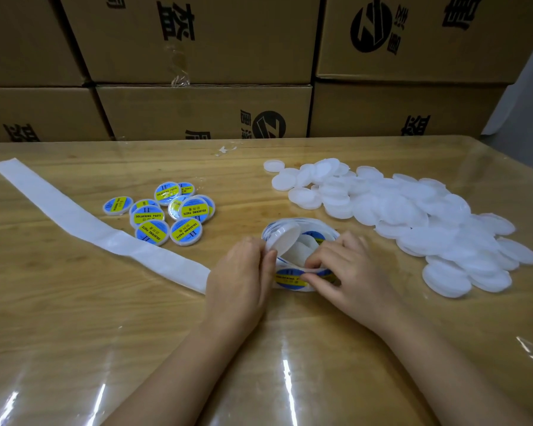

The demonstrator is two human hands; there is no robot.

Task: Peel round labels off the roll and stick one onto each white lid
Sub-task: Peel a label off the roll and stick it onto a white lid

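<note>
Tbl (74, 302) w/ lids (413, 216); label roll (291, 277); strip (74, 216)

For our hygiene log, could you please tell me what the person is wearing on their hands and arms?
Nothing that shows: the left hand and right hand are bare, with no gloves, rings or watch, and both forearms are uncovered to the frame's lower edge, with no sleeve in view.

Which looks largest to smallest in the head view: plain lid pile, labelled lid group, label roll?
plain lid pile
labelled lid group
label roll, partly covered, so less sure
</note>
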